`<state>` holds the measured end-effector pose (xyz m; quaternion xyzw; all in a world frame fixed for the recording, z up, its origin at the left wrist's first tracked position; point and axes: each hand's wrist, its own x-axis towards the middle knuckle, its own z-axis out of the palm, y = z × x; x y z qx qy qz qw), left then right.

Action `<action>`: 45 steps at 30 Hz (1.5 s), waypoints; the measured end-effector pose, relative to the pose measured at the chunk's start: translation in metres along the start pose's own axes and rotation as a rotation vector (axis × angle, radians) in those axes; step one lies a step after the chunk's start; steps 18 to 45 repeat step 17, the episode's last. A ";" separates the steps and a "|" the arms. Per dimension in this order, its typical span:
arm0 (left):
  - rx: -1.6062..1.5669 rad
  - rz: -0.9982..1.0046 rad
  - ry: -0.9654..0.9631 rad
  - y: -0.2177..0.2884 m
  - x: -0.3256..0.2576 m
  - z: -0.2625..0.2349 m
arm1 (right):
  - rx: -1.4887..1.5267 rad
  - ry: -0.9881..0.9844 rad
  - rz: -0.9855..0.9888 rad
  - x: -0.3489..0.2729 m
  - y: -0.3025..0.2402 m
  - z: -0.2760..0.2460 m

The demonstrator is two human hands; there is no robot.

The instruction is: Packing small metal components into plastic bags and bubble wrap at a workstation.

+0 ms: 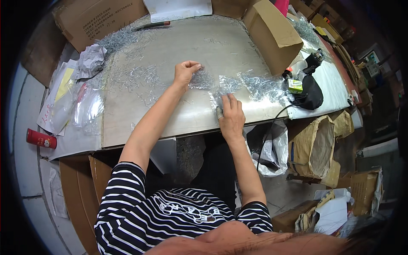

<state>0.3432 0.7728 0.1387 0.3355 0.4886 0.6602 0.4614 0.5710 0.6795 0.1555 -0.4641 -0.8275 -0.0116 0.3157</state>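
Note:
My left hand [185, 74] is closed in a pinch just above a small heap of thin silvery metal pins [202, 80] on the metal tabletop. Whatever lies between those fingertips is too small to make out. Nearer to me, my right hand [231, 117] grips the edge of a small clear plastic bag [216, 98], with a grey cover on its thumb. The fingers hide part of this bag. To its right lie more clear bags with pins in them [265, 88]. Loose pins [144, 78] are scattered over the left side of the table.
A dark tool with a reddish end [159, 24] lies near the back. Cardboard boxes [102, 21] [272, 36] border the table. Crumpled paper [91, 59] and plastic bags [89, 104] sit left, beside a red can [41, 139]. A black cable [272, 123] hangs over the front edge.

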 end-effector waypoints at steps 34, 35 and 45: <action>0.016 -0.143 -0.649 0.023 -0.046 -0.018 | 0.164 -0.047 -0.579 0.030 -0.004 -0.004; 0.016 -0.143 -0.649 0.023 -0.046 -0.018 | 0.164 -0.047 -0.579 0.030 -0.004 -0.004; 0.016 -0.143 -0.649 0.023 -0.046 -0.018 | 0.164 -0.047 -0.579 0.030 -0.004 -0.004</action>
